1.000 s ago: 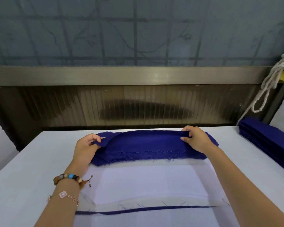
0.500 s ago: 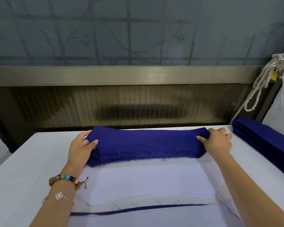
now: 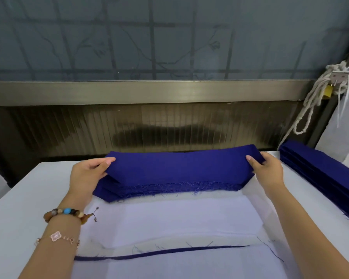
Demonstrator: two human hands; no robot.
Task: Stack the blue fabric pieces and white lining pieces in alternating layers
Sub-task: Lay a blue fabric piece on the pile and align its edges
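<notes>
A bundle of blue fabric pieces (image 3: 179, 172) lies across the far middle of the white table, its frayed edge facing me. My left hand (image 3: 89, 176) pinches its left end, thumb on top. At the other end my right hand (image 3: 268, 170) grips the bundle and holds that end raised a little. In front of the bundle lies a white lining piece (image 3: 169, 220). Under the lining's near edge a thin blue fabric edge (image 3: 159, 252) shows.
A second stack of blue fabric pieces (image 3: 320, 174) sits at the table's right edge. A white rope (image 3: 310, 101) hangs at the upper right. A dark ribbed panel (image 3: 149, 127) and a window rise behind the white table (image 3: 18, 198).
Both hands have slid outward to the ends of the blue bundle, stretching it flatter and wider. The right end has lifted slightly and moved toward the right stack.
</notes>
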